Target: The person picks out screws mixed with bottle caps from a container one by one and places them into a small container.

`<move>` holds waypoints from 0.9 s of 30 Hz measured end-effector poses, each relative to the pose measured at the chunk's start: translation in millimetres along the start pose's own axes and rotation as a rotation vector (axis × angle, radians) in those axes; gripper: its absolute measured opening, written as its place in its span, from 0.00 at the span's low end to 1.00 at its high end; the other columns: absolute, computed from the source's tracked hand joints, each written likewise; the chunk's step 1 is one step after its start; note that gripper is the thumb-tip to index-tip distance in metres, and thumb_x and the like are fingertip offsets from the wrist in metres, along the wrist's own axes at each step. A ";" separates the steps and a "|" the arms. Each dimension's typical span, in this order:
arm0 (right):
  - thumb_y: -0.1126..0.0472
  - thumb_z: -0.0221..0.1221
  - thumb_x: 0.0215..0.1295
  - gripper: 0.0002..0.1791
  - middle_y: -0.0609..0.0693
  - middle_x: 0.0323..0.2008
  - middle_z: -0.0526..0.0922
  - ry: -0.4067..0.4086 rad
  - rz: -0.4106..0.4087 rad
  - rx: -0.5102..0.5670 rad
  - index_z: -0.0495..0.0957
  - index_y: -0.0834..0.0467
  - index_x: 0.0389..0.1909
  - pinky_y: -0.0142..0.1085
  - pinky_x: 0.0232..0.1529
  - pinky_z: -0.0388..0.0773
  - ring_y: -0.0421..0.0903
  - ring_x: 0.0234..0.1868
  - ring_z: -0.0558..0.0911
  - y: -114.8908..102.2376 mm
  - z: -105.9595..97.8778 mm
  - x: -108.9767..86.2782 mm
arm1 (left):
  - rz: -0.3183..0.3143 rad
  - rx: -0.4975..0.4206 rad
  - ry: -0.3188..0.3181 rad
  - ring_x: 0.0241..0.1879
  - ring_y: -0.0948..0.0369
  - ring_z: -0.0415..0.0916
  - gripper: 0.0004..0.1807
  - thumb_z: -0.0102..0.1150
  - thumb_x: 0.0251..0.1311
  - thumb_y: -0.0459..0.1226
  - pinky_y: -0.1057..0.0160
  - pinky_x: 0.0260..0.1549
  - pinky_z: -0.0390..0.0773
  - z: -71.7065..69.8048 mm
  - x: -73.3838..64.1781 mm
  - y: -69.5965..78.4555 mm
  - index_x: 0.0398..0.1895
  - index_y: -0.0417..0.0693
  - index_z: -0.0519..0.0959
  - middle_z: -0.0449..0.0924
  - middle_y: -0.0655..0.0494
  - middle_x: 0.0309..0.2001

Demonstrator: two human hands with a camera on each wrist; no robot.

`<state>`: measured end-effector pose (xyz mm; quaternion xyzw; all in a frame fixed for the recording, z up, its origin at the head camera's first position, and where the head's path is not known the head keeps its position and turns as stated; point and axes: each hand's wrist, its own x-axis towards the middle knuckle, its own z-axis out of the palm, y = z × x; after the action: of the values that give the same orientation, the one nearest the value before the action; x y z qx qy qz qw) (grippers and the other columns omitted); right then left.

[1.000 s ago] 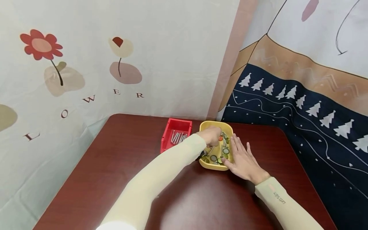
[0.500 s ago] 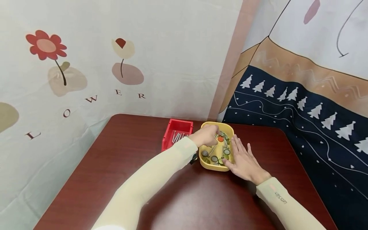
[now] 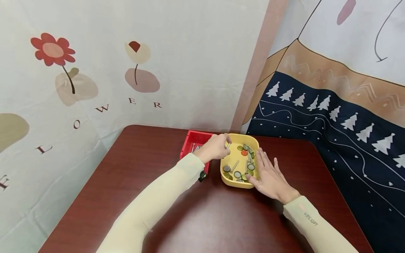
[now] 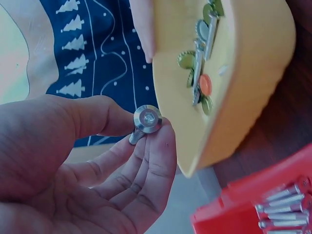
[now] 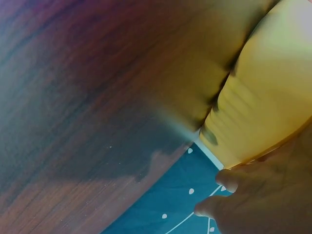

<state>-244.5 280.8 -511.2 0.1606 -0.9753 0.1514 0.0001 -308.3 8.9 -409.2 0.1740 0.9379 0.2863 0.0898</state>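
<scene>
A yellow tray (image 3: 226,179) on the dark red table holds bottle caps (image 3: 243,153) and metal bolts (image 3: 235,165). My left hand (image 3: 216,147) hovers over the gap between this tray and a red bin (image 3: 189,140), pinching a silver bolt (image 4: 145,122) between thumb and fingertips. The red bin (image 4: 234,214) has several bolts (image 4: 282,207) lying in it. My right hand (image 3: 269,174) lies flat with straight fingers against the yellow tray's right side (image 5: 263,112), steadying it.
The table (image 3: 133,182) stands in a corner, with printed cloth hanging behind it and to the right. A small black thing (image 3: 201,176) sits beside the red bin's near corner, under my left sleeve.
My left hand has lifted out of the yellow tray and moved left toward the red bin, now with a bolt in its fingers. The right hand stays where it was.
</scene>
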 end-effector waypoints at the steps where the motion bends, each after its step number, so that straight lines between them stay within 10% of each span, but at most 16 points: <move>1: 0.31 0.59 0.84 0.62 0.64 0.98 0.38 0.000 0.000 0.001 0.43 0.67 0.96 0.81 0.90 0.39 0.71 0.97 0.47 -0.2 -0.1 0.3 | -0.001 0.002 0.008 0.35 0.59 0.84 0.20 0.69 0.80 0.36 0.65 0.36 0.84 -1.4 0.1 -3.2 0.71 0.44 0.82 0.89 0.49 0.42; 27: 0.33 0.61 0.84 0.61 0.64 0.98 0.39 0.014 -0.001 -0.001 0.43 0.67 0.96 0.81 0.91 0.40 0.71 0.97 0.47 -3.2 2.5 2.0 | -0.121 -0.068 0.065 0.38 0.58 0.84 0.20 0.67 0.82 0.36 0.60 0.40 0.83 -24.9 -15.2 -67.1 0.72 0.43 0.81 0.90 0.48 0.45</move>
<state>-245.3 276.6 -512.6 0.1602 -0.9753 0.1519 0.0069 -319.3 -61.4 -425.9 0.1042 0.9389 0.3176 0.0826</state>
